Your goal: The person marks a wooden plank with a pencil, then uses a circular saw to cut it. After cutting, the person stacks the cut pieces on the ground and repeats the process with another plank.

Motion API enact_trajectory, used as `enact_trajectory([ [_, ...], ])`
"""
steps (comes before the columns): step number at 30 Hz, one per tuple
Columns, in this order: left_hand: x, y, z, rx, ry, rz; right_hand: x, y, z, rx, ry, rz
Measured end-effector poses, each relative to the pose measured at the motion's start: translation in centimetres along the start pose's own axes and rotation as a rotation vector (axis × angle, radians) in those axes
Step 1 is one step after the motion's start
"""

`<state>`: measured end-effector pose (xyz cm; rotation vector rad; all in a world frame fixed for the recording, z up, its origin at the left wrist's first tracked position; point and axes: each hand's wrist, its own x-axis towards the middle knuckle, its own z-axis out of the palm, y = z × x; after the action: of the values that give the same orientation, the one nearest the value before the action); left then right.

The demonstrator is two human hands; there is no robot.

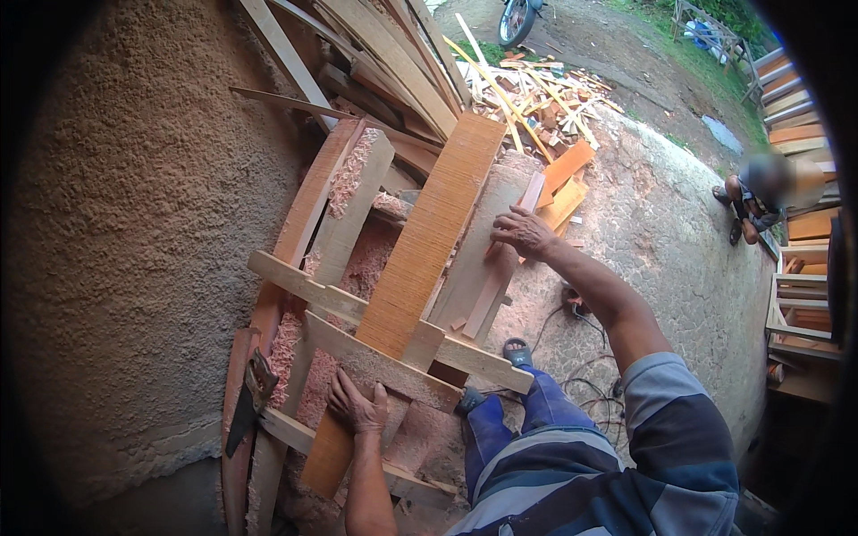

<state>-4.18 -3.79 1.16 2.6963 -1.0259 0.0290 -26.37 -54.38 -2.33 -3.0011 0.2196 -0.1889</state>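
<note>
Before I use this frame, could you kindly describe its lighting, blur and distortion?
Head view: black fisheye rim, edges bending toward it; daylight brighter on the pale grey concrete ground than on the rough brown wall; distant person with blurred head; long orange-brown wooden board reasonably sharp.

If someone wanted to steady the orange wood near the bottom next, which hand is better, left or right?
Probably the left hand: it's right beside that orange wood. The right hand is much farther up, at a narrow wood strip.
</note>
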Motion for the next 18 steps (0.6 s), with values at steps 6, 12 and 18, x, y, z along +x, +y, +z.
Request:
enact_trajectory([
  [6,0.0,-0.1,0.0,0.020,0.020,0.025,-1.7,-1.5,0.3,-0.112,0.085,0.232],
  [12,0.0,-0.1,0.1,0.025,-0.007,0.011,-11.4,-9.5,2.6,0.246,0.375,0.750],
  [18,0.0,0.2,-0.4,0.041,-0.020,0.054,-26.7,-17.6,10.7,0.563,-0.476,0.888],
])
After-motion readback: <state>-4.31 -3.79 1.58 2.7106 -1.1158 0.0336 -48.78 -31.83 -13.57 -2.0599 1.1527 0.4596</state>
